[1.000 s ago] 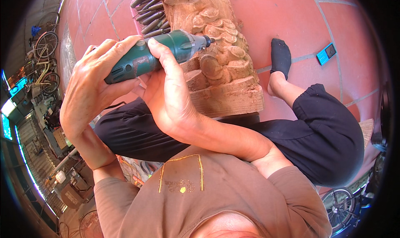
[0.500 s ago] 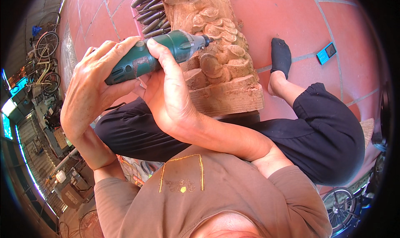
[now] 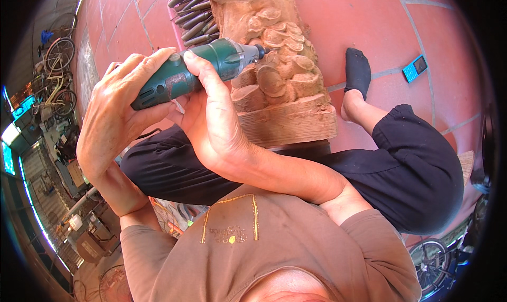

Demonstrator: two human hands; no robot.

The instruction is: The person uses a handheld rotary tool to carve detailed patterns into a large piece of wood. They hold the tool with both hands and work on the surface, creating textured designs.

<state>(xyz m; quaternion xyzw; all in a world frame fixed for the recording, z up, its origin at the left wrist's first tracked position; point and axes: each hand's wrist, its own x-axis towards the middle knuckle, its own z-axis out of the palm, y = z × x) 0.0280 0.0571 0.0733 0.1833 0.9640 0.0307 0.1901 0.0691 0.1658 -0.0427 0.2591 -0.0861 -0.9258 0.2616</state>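
Note:
A green rotary tool (image 3: 185,75) with a grey nose is held in both my hands over a carved wooden block. My left hand (image 3: 113,104) wraps round its rear end from the left. My right hand (image 3: 211,109) grips the body from below, with the thumb laid along its upper side. The dark tip (image 3: 261,51) points right at the carving; whether it touches the wood I cannot tell. Rounded, overlapping relief shapes cover the reddish-brown wood carving (image 3: 285,112), whose flat edge faces me. Part of its left side is hidden behind the tool and my right hand.
Several dark-handled hand tools (image 3: 198,24) lie in a pink tray left of the carving. A blue keypad phone (image 3: 414,68) rests on the red tiled floor (image 3: 364,16), right of my socked foot (image 3: 357,69). Bicycles (image 3: 59,56) stand at the far left.
The carving and the tray beside it appear slightly farther right and lower in the picture. Both hands keep the same grip on the rotary tool, which has barely moved.

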